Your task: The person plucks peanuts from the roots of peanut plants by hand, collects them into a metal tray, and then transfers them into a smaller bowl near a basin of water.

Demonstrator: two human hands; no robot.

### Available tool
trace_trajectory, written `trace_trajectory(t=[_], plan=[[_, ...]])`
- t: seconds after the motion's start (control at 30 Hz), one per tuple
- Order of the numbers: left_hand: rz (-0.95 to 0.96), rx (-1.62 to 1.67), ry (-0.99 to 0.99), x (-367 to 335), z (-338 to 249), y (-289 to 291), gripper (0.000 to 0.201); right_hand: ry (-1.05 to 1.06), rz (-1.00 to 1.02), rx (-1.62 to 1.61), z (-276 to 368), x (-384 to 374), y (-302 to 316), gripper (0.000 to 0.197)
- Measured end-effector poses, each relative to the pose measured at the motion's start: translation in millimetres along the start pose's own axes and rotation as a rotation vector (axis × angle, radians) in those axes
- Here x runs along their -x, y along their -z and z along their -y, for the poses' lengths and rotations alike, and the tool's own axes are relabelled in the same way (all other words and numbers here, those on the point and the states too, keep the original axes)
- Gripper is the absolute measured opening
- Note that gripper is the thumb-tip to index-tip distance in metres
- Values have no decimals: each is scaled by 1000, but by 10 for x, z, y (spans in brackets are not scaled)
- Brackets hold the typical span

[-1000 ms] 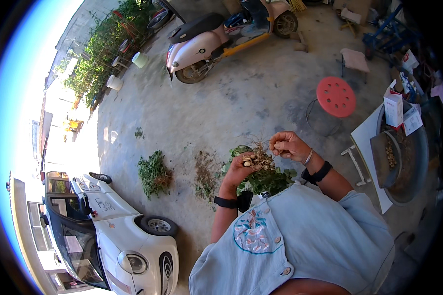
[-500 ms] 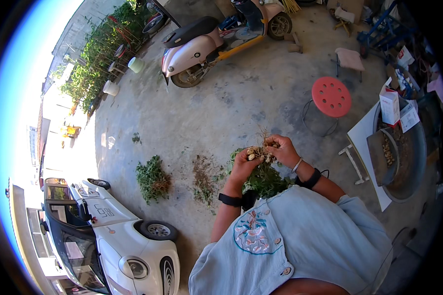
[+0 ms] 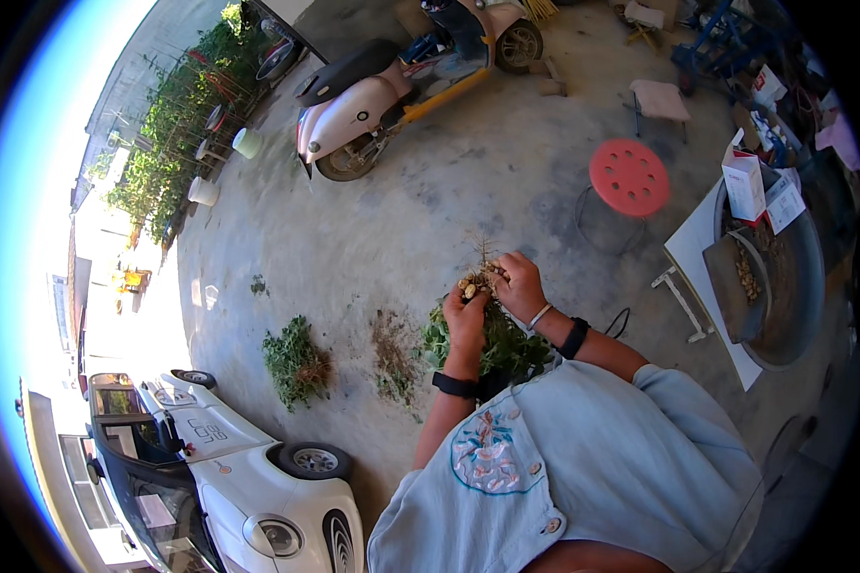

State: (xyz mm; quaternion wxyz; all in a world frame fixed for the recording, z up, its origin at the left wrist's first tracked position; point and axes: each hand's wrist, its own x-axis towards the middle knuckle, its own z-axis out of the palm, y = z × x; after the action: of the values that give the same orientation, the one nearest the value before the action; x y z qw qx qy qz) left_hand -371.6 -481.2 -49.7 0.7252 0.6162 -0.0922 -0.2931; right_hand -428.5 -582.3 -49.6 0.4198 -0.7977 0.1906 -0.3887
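Observation:
In front of my chest I hold an uprooted peanut plant point(image 3: 511, 346), its roots and pale pods pointing away from me and its green leaves hanging below my hands. My left hand point(image 3: 464, 323) is closed around the root end, with several pods point(image 3: 470, 286) bunched at its thumb and fingertips. The fingers of my right hand point(image 3: 520, 287) pinch among the roots and pods on the other side. Both sets of fingertips are close together, and exactly which pods they grip is partly hidden.
A heap of pulled plants point(image 3: 296, 365) lies on the concrete at left, beside scattered soil and leaves point(image 3: 394, 351). At right are a red stool point(image 3: 629, 179) and a grey basin point(image 3: 801, 320) with loose peanuts point(image 3: 746, 273). A white car point(image 3: 229, 468) and a scooter point(image 3: 358, 115) stand farther off.
Both hands and the peanut plant sit slightly farther left in the picture. My right hand has shifted its fingers at the roots. The whole view has tilted a little.

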Motion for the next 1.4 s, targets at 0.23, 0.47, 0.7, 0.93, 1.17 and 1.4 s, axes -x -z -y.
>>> trace_trajectory(t=[0.23, 0.47, 0.7, 0.93, 1.17, 1.4], plan=[[-49, -20, -51, -42, 15, -20, 17, -257, -4, -241, -103, 5, -107, 13], [231, -16, 206, -2, -227, 118, 17, -152, 267, -369, -145, -128, 84, 21], [242, -80, 125, -46, -159, -252, 11, -296, -101, -231, -201, -6, 147, 17], [150, -192, 43, -50, 81, -387, 12, -825, -307, -296, -902, 38, 279, 22], [112, -50, 94, -222, -121, -469, 8, -842, -26, -1348, -507, 72, 988, 5], [180, -25, 121, -247, -12, -414, 7, -109, 176, -226, -20, -70, 872, 21]])
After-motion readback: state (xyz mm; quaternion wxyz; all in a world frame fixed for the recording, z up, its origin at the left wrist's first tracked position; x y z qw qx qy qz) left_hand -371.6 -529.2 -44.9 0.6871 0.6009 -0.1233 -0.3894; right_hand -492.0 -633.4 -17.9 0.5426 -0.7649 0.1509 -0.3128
